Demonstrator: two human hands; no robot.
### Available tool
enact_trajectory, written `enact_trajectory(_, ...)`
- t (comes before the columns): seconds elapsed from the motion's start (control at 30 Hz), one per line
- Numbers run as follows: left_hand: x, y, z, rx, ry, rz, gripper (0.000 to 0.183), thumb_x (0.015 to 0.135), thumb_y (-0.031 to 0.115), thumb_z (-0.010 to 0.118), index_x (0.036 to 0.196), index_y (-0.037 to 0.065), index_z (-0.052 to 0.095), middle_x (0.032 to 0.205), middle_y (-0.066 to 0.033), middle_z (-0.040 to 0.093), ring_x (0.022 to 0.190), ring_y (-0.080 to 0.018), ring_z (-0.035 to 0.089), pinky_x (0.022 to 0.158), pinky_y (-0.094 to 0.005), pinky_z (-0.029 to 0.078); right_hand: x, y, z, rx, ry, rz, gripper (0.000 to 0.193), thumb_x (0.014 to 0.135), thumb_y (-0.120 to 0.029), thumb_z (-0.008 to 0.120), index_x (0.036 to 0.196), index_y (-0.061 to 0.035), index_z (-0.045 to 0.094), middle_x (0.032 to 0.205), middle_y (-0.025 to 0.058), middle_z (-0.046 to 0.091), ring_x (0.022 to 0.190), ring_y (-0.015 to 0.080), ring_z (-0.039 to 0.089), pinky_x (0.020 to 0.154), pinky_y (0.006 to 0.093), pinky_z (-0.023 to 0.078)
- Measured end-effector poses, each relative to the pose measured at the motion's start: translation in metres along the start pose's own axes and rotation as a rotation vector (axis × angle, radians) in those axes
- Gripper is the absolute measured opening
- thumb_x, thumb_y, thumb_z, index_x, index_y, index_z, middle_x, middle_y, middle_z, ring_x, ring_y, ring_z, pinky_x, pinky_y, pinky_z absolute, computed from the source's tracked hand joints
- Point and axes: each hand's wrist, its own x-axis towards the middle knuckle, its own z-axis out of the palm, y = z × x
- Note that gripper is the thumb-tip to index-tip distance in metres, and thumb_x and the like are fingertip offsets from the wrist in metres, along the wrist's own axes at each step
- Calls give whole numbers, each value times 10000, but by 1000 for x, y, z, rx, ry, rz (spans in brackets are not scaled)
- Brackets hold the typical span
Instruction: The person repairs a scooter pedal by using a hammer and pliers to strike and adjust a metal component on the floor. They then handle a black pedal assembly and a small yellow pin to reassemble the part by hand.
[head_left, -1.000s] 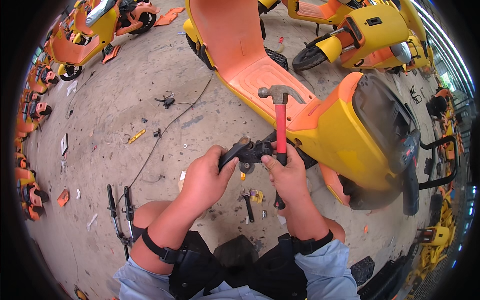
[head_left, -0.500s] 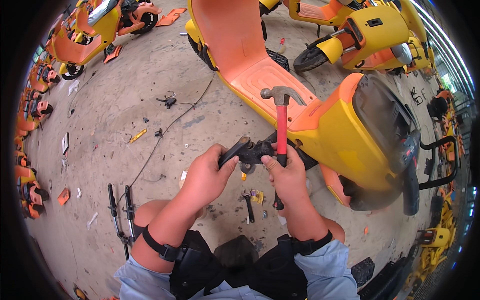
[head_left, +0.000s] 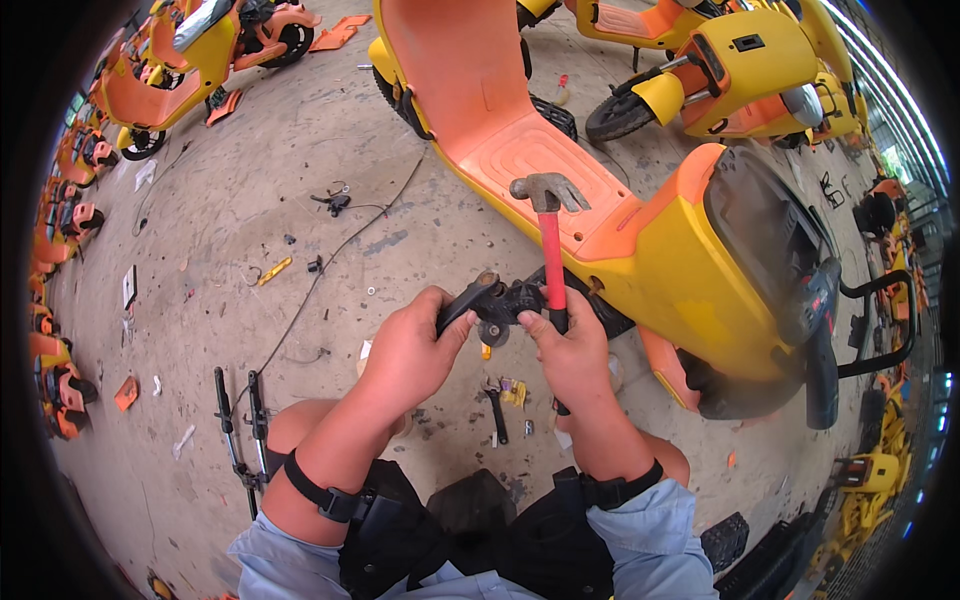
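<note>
Between my hands, in front of my body, is a black metal bracket-like part [head_left: 493, 302] with rounded lugs and an arm. My left hand [head_left: 410, 350] is closed round its left arm, thumb on top. With my right hand [head_left: 575, 350] I grip a claw hammer [head_left: 552, 250] by its dark lower handle; its red shaft points up and the grey head is uppermost. The thumb and fingertips of that hand also touch the right end of the black part. Just beyond stands a yellow and orange scooter [head_left: 545, 160].
An adjustable wrench [head_left: 498, 412] lies on the floor between my knees, near a small yellow packet [head_left: 513, 391]. Fork tubes [head_left: 238, 440] lie beside my left knee. A cordless power tool [head_left: 822, 330] rests against the scooter's rear. A cable [head_left: 330, 262] crosses the floor; more scooters [head_left: 745, 75] stand around.
The hammer has tilted, its head swinging slightly left and turning a little. The black part has rotated slightly in my fingers. Both hands keep their holds.
</note>
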Motion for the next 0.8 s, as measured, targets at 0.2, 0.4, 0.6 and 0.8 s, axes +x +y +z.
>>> enact_trajectory(0.2, 4, 6, -5, 20, -120, -152, 271, 897, 237, 705, 951, -9, 606, 688, -114, 613, 618, -197, 579, 577, -335, 451, 1, -3, -2, -106, -4, 85, 282, 876, -110, 715, 1111, 1, 606, 875, 77, 663, 805, 132, 605, 752, 287, 489)
enact_trajectory(0.4, 20, -24, 14, 236, -33, -137, 331, 866, 284, 699, 980, -19, 631, 773, -194, 662, 714, -345, 649, 645, -420, 489, 9, 23, -2, -129, -29, 249, 250, 902, -149, 668, 1080, 20, 621, 837, 84, 653, 715, 160, 584, 688, 299, 472)
enact_trajectory(0.6, 47, -105, 56, 346, -79, -184, 338, 880, 274, 678, 993, -40, 621, 803, -180, 675, 714, -310, 666, 651, -401, 517, 13, 6, 11, 256, -81, 456, 239, 932, -63, 570, 1151, 28, 547, 902, 83, 654, 534, 99, 492, 450, 265, 410)
enact_trajectory(0.8, 78, -173, 106, -504, -4, -702, 232, 953, 254, 607, 960, 22, 598, 716, -25, 571, 656, -159, 593, 538, -307, 486, 5, 16, 16, 151, -100, 464, 268, 880, -91, 663, 1084, 1, 515, 845, 69, 614, 616, 108, 555, 436, 263, 412)
